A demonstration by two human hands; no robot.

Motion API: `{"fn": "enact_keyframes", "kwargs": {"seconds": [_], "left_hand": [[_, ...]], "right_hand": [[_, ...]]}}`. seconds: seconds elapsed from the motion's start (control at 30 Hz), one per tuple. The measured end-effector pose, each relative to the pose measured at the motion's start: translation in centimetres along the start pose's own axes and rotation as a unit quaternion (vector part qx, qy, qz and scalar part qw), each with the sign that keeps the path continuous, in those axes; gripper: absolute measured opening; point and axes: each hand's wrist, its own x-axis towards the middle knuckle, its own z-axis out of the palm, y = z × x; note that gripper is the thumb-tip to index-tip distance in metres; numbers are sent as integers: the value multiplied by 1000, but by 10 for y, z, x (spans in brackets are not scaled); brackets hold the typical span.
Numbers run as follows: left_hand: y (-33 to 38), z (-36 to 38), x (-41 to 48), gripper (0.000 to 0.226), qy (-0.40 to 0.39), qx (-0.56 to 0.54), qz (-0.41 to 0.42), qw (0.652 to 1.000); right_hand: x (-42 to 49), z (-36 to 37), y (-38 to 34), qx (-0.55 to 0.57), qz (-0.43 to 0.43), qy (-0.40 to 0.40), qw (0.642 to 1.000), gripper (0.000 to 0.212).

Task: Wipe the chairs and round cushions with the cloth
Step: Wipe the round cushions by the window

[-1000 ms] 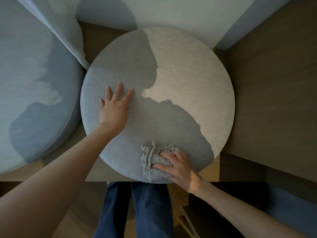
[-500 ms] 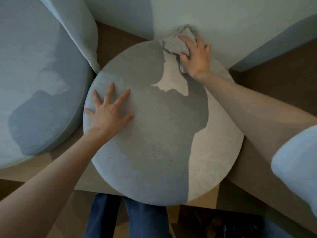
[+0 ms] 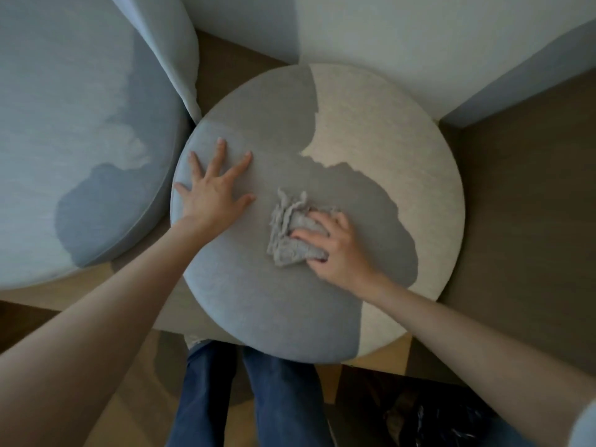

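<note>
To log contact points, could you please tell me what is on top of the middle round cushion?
The left hand lies flat on the round grey fabric cushion; the right hand grips a crumpled grey cloth near its centre. Fabric beneath them is hidden.

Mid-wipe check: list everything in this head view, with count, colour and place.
Round grey fabric cushion: one, grey-beige, centre, partly in shadow.
Second round blue-grey cushion: one, left, beside the first.
Crumpled grey cloth: one, on the centre cushion.
Pale upright panels: off-white, behind the cushions; chair backs or wall, cannot tell.
Brown surface: one, right of the centre cushion.
Legs in blue trousers: two, bottom centre.
Left hand: flat, fingers spread, on the centre cushion's left part.
Right hand: grips the cloth.
</note>
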Motion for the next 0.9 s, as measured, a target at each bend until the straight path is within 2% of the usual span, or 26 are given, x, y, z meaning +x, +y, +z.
{"fn": "enact_keyframes", "kwargs": {"seconds": [0.13,0.33,0.43,0.5,0.6,0.67,0.77,0.9], "left_hand": [[-5,13,-30,64,19,-8,14,1000],[-28,47,-103,67,-16,-24,34,999],[-43,50,-121,69,-21,-57,52,997],[-47,46,-123,69,-19,-82,42,996],[-47,37,-114,66,10,-129,13,992],[-44,33,-106,65,28,-149,-5,988],[-36,27,-89,64,50,-165,-22,985],[-26,17,-63,65,65,-178,-39,981]], "right_hand": [[-65,22,-32,12,-52,-52,997,37],[-135,48,-67,23,-112,-120,986,31],[-133,40,-76,21,-120,-72,990,28],[-110,30,-77,17,-76,26,997,31],[-46,9,-63,13,51,151,987,37],[0,-4,-44,20,109,173,979,44],[66,-19,-16,-7,156,156,975,53],[137,-44,12,-27,222,181,958,53]]}}
